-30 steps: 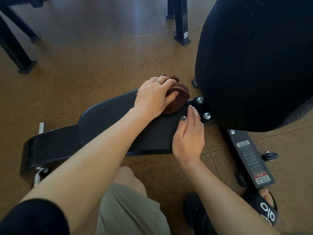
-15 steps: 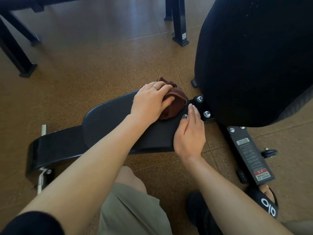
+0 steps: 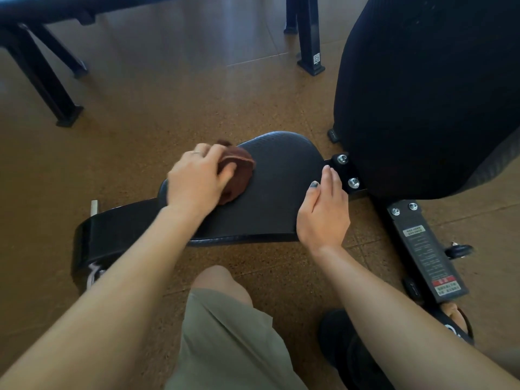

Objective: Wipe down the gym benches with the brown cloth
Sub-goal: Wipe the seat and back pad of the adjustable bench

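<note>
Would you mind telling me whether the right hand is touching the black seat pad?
Touching. In the head view, the right hand lies flat on the seat pad at its near right edge, no gap visible under the palm.

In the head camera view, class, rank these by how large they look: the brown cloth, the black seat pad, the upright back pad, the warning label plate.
1. Upright back pad, though it is cut off by the frame
2. Black seat pad
3. Warning label plate
4. Brown cloth, partly hidden under the left hand
</note>
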The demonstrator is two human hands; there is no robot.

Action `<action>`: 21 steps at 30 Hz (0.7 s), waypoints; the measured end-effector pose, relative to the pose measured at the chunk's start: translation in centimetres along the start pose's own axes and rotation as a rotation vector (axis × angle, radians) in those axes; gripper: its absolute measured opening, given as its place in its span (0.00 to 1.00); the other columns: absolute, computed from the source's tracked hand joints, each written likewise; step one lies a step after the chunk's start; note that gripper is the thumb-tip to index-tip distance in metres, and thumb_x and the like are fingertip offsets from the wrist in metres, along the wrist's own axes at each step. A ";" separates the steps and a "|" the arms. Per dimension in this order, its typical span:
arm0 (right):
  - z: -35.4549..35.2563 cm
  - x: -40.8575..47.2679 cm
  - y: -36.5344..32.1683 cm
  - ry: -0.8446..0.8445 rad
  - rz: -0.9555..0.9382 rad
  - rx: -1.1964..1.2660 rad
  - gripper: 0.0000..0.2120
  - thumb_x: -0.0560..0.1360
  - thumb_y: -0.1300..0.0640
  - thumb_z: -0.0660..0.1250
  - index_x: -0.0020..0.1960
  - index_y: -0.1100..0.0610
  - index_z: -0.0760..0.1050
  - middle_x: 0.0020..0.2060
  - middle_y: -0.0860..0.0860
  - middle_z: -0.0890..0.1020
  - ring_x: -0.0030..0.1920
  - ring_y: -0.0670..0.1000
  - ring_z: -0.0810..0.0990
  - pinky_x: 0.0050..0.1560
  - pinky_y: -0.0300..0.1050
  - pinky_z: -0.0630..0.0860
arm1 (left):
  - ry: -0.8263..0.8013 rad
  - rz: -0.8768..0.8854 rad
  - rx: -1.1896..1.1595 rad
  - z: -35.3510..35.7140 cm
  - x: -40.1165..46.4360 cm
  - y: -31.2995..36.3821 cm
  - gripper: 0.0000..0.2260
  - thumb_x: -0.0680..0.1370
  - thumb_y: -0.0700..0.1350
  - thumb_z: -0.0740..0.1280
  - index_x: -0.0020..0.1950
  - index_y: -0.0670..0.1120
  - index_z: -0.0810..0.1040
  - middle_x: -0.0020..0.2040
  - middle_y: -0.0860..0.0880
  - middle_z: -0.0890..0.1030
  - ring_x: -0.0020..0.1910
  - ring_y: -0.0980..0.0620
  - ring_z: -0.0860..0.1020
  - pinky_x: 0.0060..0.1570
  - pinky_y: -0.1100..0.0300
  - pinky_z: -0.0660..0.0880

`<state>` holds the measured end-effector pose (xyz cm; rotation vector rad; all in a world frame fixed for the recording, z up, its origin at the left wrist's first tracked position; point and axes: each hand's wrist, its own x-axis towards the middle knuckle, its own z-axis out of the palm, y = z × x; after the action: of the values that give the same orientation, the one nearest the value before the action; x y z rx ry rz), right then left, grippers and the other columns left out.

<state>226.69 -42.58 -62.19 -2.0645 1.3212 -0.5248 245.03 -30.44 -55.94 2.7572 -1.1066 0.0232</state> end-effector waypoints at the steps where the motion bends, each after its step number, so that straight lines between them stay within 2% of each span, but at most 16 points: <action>1: -0.1 0.0 0.0 -0.006 0.000 -0.002 0.25 0.87 0.47 0.49 0.83 0.50 0.58 0.81 0.47 0.62 0.79 0.52 0.63 0.74 0.50 0.65 | 0.006 0.061 -0.008 0.6 -0.1 1.6 0.17 0.82 0.59 0.62 0.67 0.53 0.76 0.64 0.48 0.78 0.62 0.41 0.76 0.53 0.46 0.75; 4: -0.4 0.1 0.2 -0.023 -0.006 0.026 0.25 0.87 0.49 0.49 0.83 0.51 0.58 0.82 0.48 0.62 0.79 0.52 0.63 0.73 0.49 0.64 | 0.004 0.249 -0.059 2.0 -2.1 4.8 0.18 0.82 0.58 0.63 0.70 0.53 0.77 0.68 0.51 0.78 0.68 0.46 0.75 0.61 0.47 0.75; 6: -0.5 0.1 0.3 -0.027 -0.010 0.038 0.25 0.87 0.49 0.50 0.83 0.51 0.58 0.82 0.48 0.61 0.79 0.53 0.63 0.73 0.49 0.65 | -0.004 0.278 -0.101 1.4 -3.8 3.7 0.19 0.83 0.58 0.63 0.72 0.54 0.76 0.71 0.53 0.77 0.71 0.48 0.74 0.66 0.46 0.73; 8: -0.4 0.1 0.4 -0.025 -0.017 0.032 0.25 0.87 0.48 0.49 0.83 0.50 0.58 0.82 0.48 0.61 0.79 0.53 0.63 0.73 0.51 0.66 | -0.012 0.218 -0.107 0.3 -5.4 0.4 0.19 0.83 0.58 0.63 0.73 0.55 0.75 0.73 0.53 0.76 0.72 0.49 0.73 0.66 0.46 0.74; 11: -0.2 0.1 0.4 -0.032 -0.010 0.013 0.25 0.87 0.47 0.48 0.83 0.50 0.57 0.82 0.47 0.60 0.80 0.54 0.62 0.72 0.53 0.68 | 0.029 0.004 -0.130 -0.8 -7.4 -3.9 0.20 0.83 0.57 0.63 0.74 0.54 0.74 0.73 0.51 0.75 0.71 0.47 0.73 0.63 0.44 0.75; 13: -0.2 0.1 0.4 -0.029 -0.016 0.002 0.25 0.87 0.47 0.48 0.83 0.50 0.56 0.82 0.48 0.61 0.80 0.54 0.62 0.73 0.53 0.68 | 0.087 -0.143 -0.149 -0.7 -7.6 -3.3 0.19 0.83 0.56 0.63 0.72 0.53 0.75 0.72 0.51 0.76 0.70 0.47 0.74 0.62 0.43 0.76; 15: -0.2 0.1 0.4 -0.025 -0.024 -0.003 0.25 0.87 0.47 0.48 0.83 0.51 0.57 0.82 0.48 0.61 0.79 0.54 0.62 0.74 0.53 0.67 | 0.134 -0.206 -0.134 0.1 -6.8 -1.5 0.18 0.82 0.57 0.63 0.70 0.52 0.77 0.70 0.50 0.78 0.69 0.46 0.75 0.63 0.42 0.77; 18: -0.2 0.0 0.4 -0.029 -0.022 -0.001 0.25 0.87 0.48 0.48 0.83 0.51 0.57 0.82 0.48 0.61 0.80 0.54 0.62 0.74 0.52 0.66 | 0.117 -0.115 -0.124 0.5 -7.5 -0.3 0.19 0.82 0.57 0.64 0.70 0.52 0.77 0.70 0.49 0.78 0.69 0.46 0.74 0.65 0.43 0.76; 21: -0.2 0.0 0.4 -0.030 -0.026 0.010 0.25 0.87 0.48 0.48 0.83 0.50 0.57 0.82 0.48 0.60 0.80 0.54 0.61 0.74 0.51 0.66 | 0.115 -0.013 -0.147 0.6 -11.3 -0.7 0.18 0.81 0.55 0.66 0.71 0.52 0.77 0.71 0.49 0.77 0.72 0.45 0.72 0.71 0.41 0.71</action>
<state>226.26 -42.76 -62.34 -2.0756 1.2735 -0.5087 237.35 -22.30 -57.47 2.5979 -1.0189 0.0940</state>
